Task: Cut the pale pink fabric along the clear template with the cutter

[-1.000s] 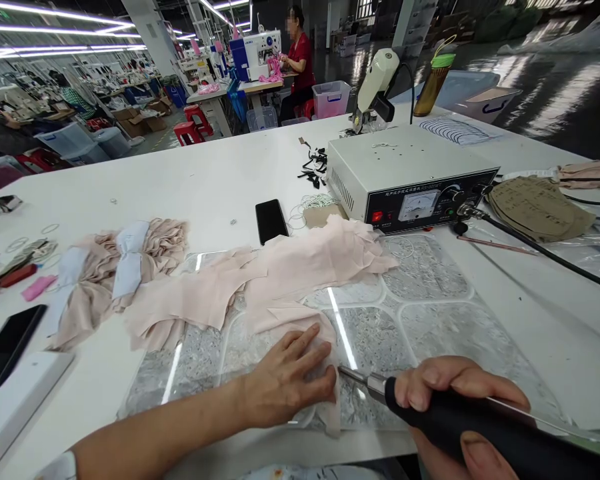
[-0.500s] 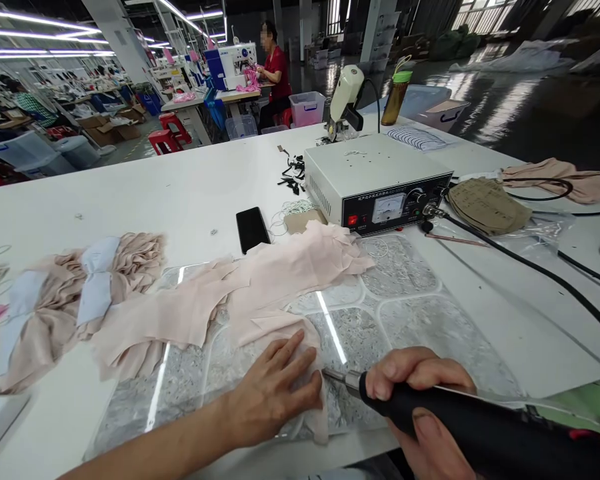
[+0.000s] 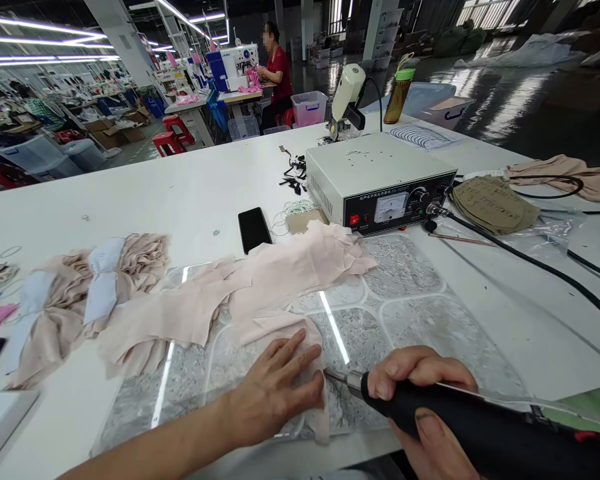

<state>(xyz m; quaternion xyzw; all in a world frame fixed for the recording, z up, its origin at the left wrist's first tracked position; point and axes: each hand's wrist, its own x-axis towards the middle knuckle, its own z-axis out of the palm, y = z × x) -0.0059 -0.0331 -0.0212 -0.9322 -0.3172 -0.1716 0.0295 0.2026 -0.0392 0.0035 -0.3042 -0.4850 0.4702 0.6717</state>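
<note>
My left hand (image 3: 283, 383) lies with fingers spread on a thin pale-pink fabric piece (image 3: 320, 423), holding it down on a clear-topped grey marbled mat (image 3: 420, 327). In my right hand (image 3: 425, 380) is a black-handled ultrasonic hand tool (image 3: 460, 420), fingers wrapped round its barrel. Its narrow metal tip points left and meets the fabric's right edge, just beside my left fingertips; whether it presses into the cloth I cannot tell. More pale-pink fabric pieces (image 3: 300, 263) lie loosely heaped beyond my left hand.
A control box (image 3: 380, 180) with a dial stands behind the mat, a black cable (image 3: 530, 260) running off right. Around are a phone (image 3: 254, 230), tied fabric bundles (image 3: 103, 280), brown cut pieces (image 3: 495, 203), a bottle (image 3: 399, 97) and a white handheld machine (image 3: 347, 97). Beyond, a person (image 3: 279, 73) sits sewing.
The view has shifted slightly, showing a little more at the left edge. Both hands, the tool and the fabric stay in nearly the same place.
</note>
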